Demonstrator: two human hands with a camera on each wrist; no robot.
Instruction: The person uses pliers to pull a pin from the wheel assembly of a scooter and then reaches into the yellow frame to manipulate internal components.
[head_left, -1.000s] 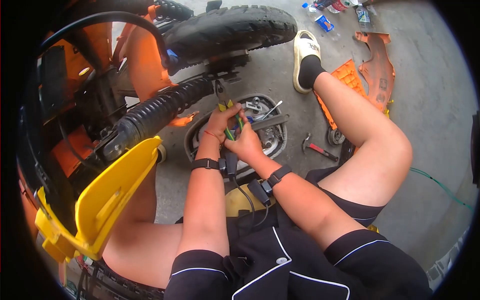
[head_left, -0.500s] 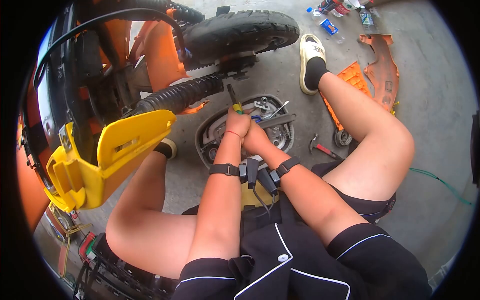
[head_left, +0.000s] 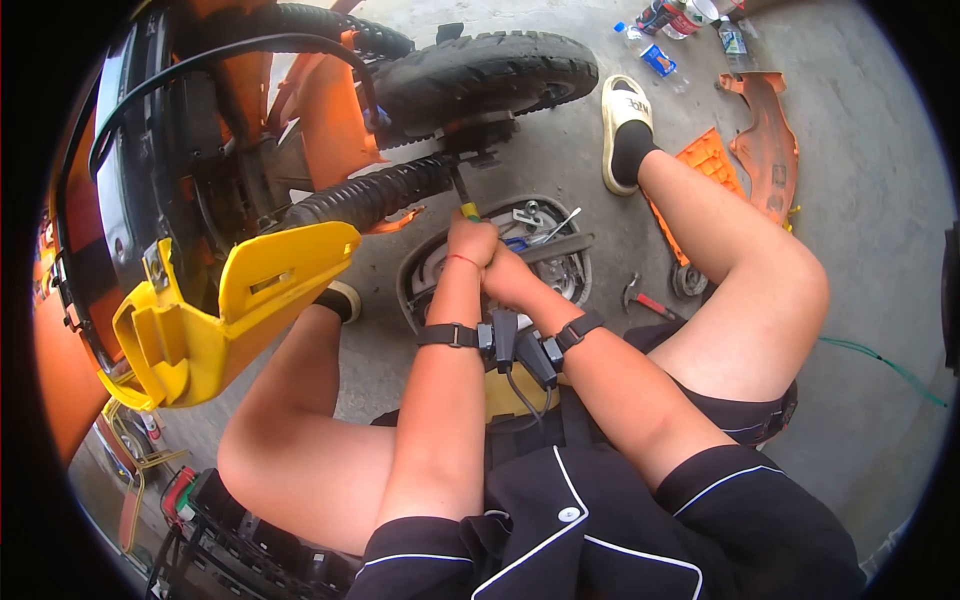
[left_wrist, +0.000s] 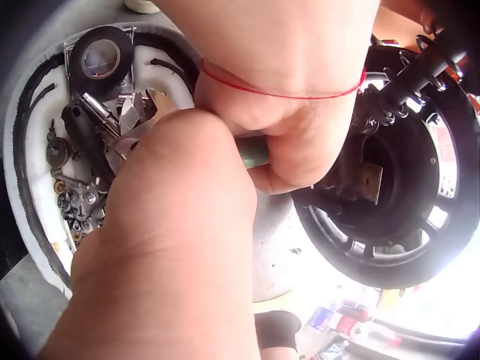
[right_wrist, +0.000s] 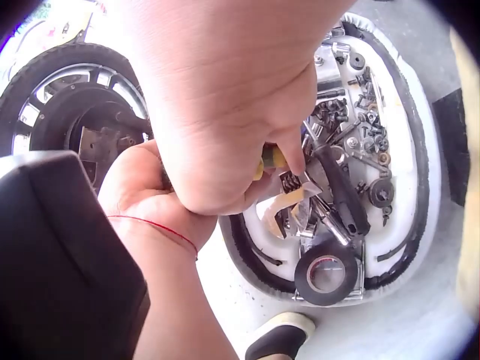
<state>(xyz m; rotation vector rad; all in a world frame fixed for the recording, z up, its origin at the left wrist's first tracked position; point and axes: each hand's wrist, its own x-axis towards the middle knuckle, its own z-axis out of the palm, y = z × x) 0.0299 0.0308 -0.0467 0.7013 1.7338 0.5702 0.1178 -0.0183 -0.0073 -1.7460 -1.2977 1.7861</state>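
Note:
In the head view my left hand (head_left: 470,243), with a red string at the wrist, grips the green-and-yellow handles of a pair of pliers (head_left: 470,210). My right hand (head_left: 512,277) presses close against it and is wrapped round the handle end too. The dark plier head points up toward the lower end of the black shock absorber (head_left: 385,190), beside the wheel (head_left: 480,80). A bit of green handle (left_wrist: 255,152) shows between the hands in the left wrist view. Most of the handles and fingers are hidden.
Below the hands lies a padded-rim tray (head_left: 405,285) of tools, screws and a black tape roll (right_wrist: 325,276). A yellow panel (head_left: 285,265) juts out at left. On the floor at right are a hammer (head_left: 650,298), orange panels (head_left: 765,140) and plastic bottles (head_left: 660,60).
A second ago the plier handles stood apart between the hands. The hands have since come together round them, and the view has shifted; little differs over the last half second.

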